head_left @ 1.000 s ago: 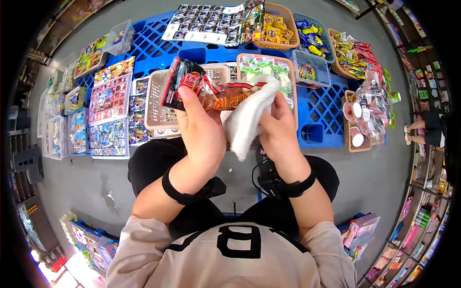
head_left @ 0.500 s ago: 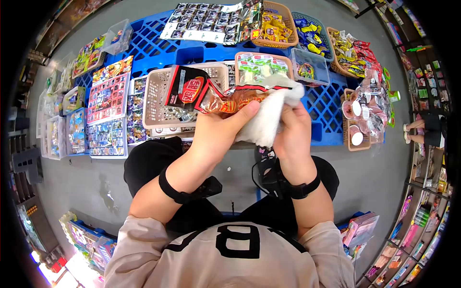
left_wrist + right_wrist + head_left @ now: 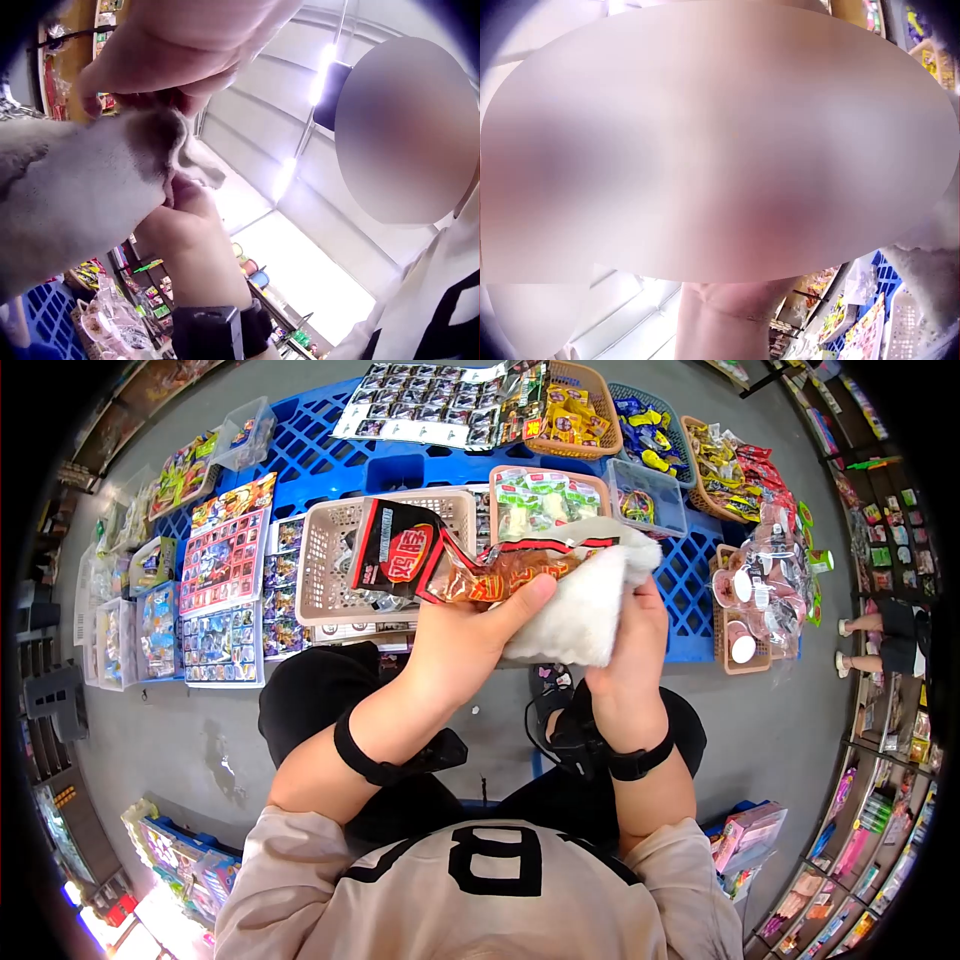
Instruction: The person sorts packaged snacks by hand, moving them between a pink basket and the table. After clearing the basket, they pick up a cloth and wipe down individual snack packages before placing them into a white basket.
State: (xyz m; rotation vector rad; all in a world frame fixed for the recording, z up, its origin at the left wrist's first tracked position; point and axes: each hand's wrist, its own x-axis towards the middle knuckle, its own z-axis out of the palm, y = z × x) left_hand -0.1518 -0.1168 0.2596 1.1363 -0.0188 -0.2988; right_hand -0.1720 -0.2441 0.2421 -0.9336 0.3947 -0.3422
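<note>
A long snack packet [image 3: 480, 575] with a black and red header and a see-through middle lies across both hands in the head view. My left hand [image 3: 465, 635] grips it from below, the thumb over its middle near the cloth. A white cloth [image 3: 575, 615] covers the packet's right end. My right hand [image 3: 630, 650] holds the cloth at its right side, with some fingers hidden behind it. The left wrist view shows the cloth [image 3: 82, 187] close up, its edge pinched by the right hand [image 3: 180, 225]. The right wrist view is mostly blurred.
Beneath the hands, a beige basket [image 3: 312, 565] and a basket of green-white packets [image 3: 545, 505] stand on a blue pallet [image 3: 310, 435]. Card sheets [image 3: 225, 560] lie left. Snack baskets [image 3: 570, 420] line the back; a basket with clear-wrapped cups [image 3: 745, 645] stands right.
My left hand's grip has shifted from near the black header to the packet's middle. The cloth and my right hand have moved right, and more of the packet shows.
</note>
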